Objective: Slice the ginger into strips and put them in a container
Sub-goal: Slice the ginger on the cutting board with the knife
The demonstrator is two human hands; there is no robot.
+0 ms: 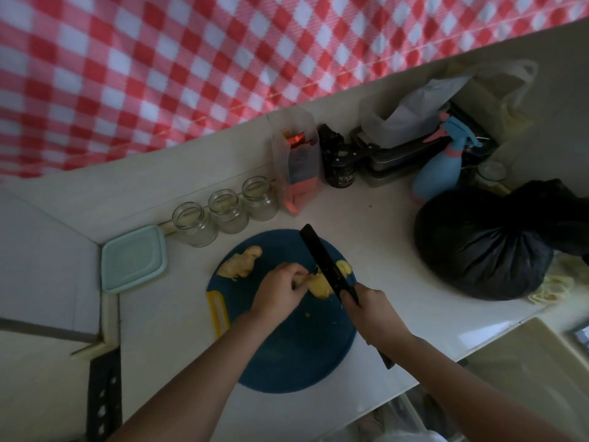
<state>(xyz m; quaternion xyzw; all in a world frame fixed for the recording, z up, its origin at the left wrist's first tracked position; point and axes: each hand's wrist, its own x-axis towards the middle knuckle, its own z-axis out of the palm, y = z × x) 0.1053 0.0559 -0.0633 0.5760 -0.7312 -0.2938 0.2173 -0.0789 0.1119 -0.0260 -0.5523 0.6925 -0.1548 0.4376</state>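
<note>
Now the ginger piece (320, 287) is pinned to the blue cutting board (287, 358) by the curled fingers of the left hand (282, 291), just left of the blade. The black knife (322, 258) is gripped by its handle in the right hand (371, 315), its blade laid across the ginger. A second ginger lump (240, 263) is seen farther back, near the lidded container (134, 258).

Two bare arms in shot, folks. The left forearm (204, 371) shows uncovered along all its visible length, and so does the right forearm (462, 371). The left hand (280, 290) is bare, the right hand (371, 309) bare too, both dim in the low light.
</note>
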